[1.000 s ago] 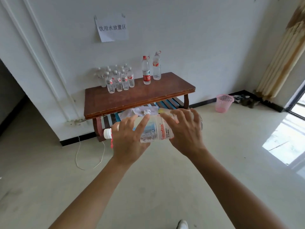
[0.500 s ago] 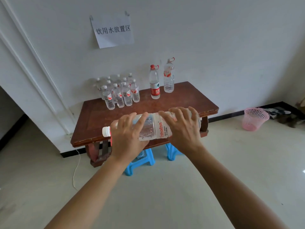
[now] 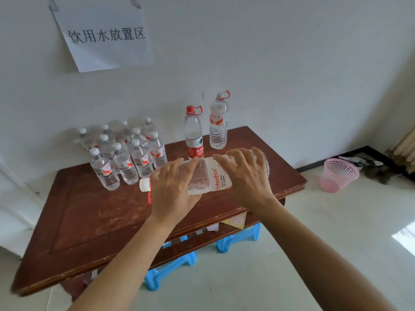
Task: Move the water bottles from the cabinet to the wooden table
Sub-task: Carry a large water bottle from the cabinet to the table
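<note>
Head view: the bottle [image 3: 208,176] lies horizontal, cap pointing left, held over the middle of the worktop [image 3: 89,221]; contact with the surface cannot be told. The left hand [image 3: 173,194] grips the neck end and the right hand [image 3: 249,178] the base end, fingers [image 3: 190,164] spread and curled over it from above. Small bottles [image 3: 125,153] stand grouped rear left, two tall bottles [image 3: 194,133] rear centre

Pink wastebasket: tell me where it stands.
Head view, far right: the pink wastebasket stands on the floor, right of the wooden table, near the wall.
</note>
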